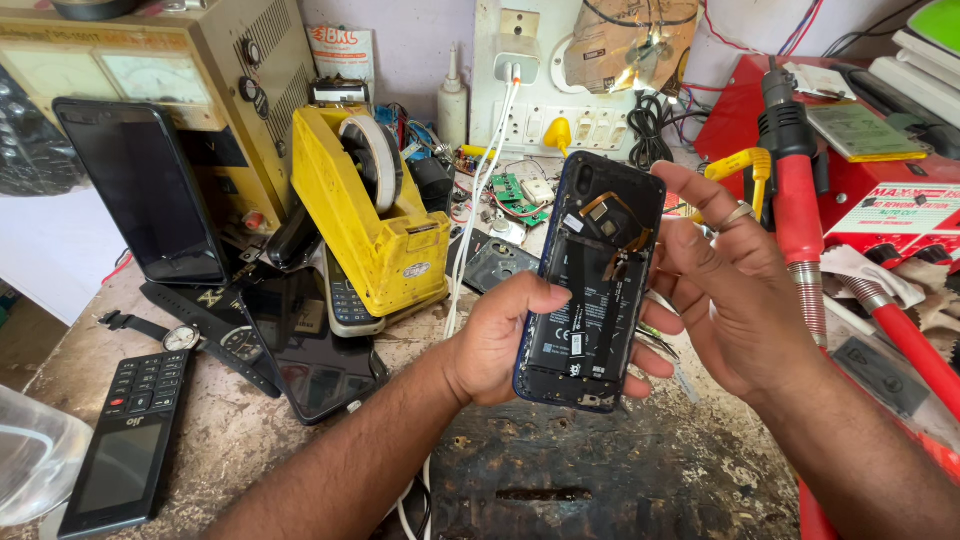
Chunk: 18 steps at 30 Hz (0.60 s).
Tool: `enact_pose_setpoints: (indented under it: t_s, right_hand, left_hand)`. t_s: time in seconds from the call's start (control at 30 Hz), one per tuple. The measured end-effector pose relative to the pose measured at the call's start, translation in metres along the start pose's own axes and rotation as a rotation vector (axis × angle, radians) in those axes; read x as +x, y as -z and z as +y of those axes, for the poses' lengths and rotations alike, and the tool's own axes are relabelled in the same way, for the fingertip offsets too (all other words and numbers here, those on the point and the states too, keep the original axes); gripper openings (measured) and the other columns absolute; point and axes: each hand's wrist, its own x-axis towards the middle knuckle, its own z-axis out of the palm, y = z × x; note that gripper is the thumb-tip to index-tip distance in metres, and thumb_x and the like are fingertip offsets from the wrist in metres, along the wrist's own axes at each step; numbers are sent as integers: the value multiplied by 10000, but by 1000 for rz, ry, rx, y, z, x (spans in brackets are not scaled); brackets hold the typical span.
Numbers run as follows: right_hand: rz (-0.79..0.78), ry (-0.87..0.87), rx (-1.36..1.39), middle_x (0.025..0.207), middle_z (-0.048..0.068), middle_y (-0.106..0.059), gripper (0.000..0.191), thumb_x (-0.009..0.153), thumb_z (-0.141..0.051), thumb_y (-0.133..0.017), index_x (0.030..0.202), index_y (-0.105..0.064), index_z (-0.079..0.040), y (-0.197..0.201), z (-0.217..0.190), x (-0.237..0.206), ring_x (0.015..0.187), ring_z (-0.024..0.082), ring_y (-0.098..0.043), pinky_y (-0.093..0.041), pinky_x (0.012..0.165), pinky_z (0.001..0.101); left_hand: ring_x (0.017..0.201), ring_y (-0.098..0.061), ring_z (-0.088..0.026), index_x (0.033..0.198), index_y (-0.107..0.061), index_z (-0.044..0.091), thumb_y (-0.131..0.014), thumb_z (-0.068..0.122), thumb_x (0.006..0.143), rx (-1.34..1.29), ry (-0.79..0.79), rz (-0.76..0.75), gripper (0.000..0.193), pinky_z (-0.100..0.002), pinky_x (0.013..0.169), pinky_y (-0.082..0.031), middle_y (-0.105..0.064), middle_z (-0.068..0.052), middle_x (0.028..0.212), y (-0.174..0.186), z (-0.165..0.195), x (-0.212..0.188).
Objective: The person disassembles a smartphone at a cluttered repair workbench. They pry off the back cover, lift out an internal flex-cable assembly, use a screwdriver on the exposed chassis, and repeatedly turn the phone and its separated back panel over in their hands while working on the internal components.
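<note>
An opened smartphone [590,290] with a dark blue frame stands nearly upright over the bench, back cover off, showing its black battery, circuit board and orange flex cables. My left hand [500,340] grips it from the left, thumb across the lower edge and fingers behind. My right hand [730,280] cups its right side, fingers bent toward the upper board area, a ring on one finger. Whether the right fingers touch the phone is hard to tell.
A yellow tape dispenser [385,215] stands left of centre. A keypad phone [125,445], wristwatches [200,340] and a leaning black phone [140,190] crowd the left. A red hot-air station [860,190] with its hose is on the right. A white cable [470,240] runs down the bench.
</note>
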Motion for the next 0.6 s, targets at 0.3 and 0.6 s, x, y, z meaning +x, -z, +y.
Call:
enact_pose_setpoints:
  t_s: [0.3,0.6]
  right_hand:
    - [-80,203,-769,1570,172,-466,1111,768,-342,-846,1634,-203,-78,-12,15,-4,1354,230,-558,-480,1060,389]
    - [-9,-61,-1065,1406,154,-605,1315,594,-349,-923,1622,-126,-156,-30,2,-7,1206,312,-659,-528,1003,432]
  left_hand:
    - [1235,-607,-287,1476,-471,-132,-476,372,1088,286,-325,556,637,-447,1153,-425,-615,-219,1329,25,-21,12]
    - [1369,-463,-187,1559,-311,58,-504,470,1017,881,-236,733,707,-361,1130,-350,-524,-132,1478,-3,5,17]
